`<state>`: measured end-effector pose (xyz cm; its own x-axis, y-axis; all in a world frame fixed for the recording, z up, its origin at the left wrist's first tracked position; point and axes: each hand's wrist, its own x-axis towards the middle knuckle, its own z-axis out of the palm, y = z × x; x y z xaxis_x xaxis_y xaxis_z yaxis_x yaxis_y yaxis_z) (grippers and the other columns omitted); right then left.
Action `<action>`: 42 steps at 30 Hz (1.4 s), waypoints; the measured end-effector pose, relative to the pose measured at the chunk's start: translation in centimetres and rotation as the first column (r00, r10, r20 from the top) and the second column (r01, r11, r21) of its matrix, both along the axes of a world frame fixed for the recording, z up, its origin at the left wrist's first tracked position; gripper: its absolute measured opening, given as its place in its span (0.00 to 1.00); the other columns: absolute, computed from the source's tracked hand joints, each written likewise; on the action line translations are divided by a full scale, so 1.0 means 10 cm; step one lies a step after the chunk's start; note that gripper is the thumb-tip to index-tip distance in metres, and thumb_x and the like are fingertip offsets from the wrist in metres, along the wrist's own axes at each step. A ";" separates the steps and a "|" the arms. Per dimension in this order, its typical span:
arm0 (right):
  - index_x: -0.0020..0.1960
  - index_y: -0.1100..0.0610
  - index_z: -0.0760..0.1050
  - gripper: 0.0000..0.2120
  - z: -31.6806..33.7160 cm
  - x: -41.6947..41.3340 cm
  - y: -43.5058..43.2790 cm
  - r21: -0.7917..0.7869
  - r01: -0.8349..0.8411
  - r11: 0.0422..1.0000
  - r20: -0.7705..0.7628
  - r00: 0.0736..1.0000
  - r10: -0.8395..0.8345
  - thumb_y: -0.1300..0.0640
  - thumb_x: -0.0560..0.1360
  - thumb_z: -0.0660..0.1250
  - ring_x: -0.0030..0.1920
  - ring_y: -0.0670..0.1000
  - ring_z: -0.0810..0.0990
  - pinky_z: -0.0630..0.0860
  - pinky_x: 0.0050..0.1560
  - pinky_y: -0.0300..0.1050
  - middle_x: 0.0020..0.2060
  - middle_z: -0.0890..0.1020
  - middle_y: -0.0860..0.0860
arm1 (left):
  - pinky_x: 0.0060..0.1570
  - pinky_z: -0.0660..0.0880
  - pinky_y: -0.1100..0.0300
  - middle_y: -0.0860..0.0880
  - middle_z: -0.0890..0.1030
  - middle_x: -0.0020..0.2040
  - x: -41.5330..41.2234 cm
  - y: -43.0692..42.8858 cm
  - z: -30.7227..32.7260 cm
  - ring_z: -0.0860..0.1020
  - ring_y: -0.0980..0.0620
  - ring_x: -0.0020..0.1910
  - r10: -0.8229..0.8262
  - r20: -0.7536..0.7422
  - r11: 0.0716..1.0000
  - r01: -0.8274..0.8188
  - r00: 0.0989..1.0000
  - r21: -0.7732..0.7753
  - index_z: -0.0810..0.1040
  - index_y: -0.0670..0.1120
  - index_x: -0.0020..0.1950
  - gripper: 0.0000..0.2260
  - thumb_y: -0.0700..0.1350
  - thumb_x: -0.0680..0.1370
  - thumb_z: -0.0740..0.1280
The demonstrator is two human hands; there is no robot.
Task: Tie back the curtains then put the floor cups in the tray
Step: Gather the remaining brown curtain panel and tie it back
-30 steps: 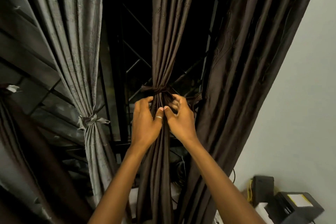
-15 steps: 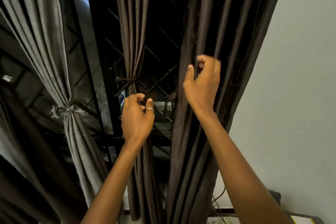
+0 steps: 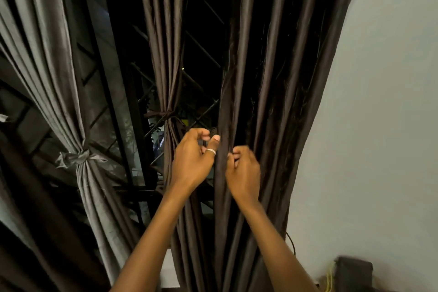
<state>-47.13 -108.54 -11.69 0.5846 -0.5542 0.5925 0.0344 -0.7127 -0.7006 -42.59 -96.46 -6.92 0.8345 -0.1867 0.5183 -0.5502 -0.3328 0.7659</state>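
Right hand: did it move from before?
Yes. The right hand has come down: it was level with the tie knot on the middle curtain, now it is below it, gripping a fold of the right curtain.

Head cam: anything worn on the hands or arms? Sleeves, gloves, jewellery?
No sleeves, gloves, watch or bracelet in view. The left hand and right hand are bare, and so are both arms down to the frame edge. The only item worn is a thin silver-coloured ring on the left thumb.
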 end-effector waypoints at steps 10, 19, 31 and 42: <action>0.54 0.56 0.71 0.11 -0.14 0.14 0.10 0.048 0.012 0.999 0.106 0.994 -0.017 0.52 0.77 0.69 0.43 0.44 0.75 0.78 0.38 0.49 0.52 0.71 0.48 | 0.44 0.73 0.58 0.56 0.77 0.61 0.11 -0.41 0.15 0.79 0.54 0.56 0.067 0.035 0.974 -0.073 0.997 0.213 0.70 0.52 0.68 0.34 0.73 0.72 0.65; 0.67 0.54 0.70 0.15 0.01 0.11 0.14 0.247 -0.123 0.961 0.107 0.989 0.099 0.55 0.81 0.63 0.55 0.56 0.77 0.75 0.55 0.55 0.59 0.79 0.58 | 0.42 0.69 0.56 0.48 0.80 0.59 0.04 -0.65 0.24 0.81 0.45 0.54 0.146 0.154 0.962 -0.176 0.977 0.207 0.73 0.46 0.65 0.23 0.62 0.79 0.66; 0.55 0.56 0.79 0.07 0.47 -0.11 0.20 -0.046 0.002 0.999 0.357 0.934 0.015 0.59 0.77 0.72 0.46 0.44 0.80 0.80 0.45 0.44 0.49 0.79 0.48 | 0.31 0.66 0.57 0.53 0.71 0.26 0.53 0.25 0.22 0.76 0.45 0.29 0.216 0.158 0.970 -0.229 0.964 0.075 0.66 0.52 0.31 0.21 0.54 0.83 0.63; 0.67 0.56 0.71 0.25 1.15 -0.02 -0.35 0.087 0.210 0.974 0.183 0.957 -0.223 0.47 0.76 0.73 0.57 0.52 0.80 0.79 0.56 0.47 0.59 0.80 0.54 | 0.29 0.67 0.59 0.52 0.72 0.24 0.57 0.52 0.24 0.73 0.49 0.25 0.230 0.133 0.971 -0.237 0.964 0.038 0.68 0.53 0.30 0.22 0.56 0.83 0.62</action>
<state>-47.30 -112.01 -0.21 0.3257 -0.6969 0.6390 0.0217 -0.6701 -0.7419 -36.85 -91.30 -4.56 0.7866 -0.0242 0.6169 -0.5433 -0.5018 0.6731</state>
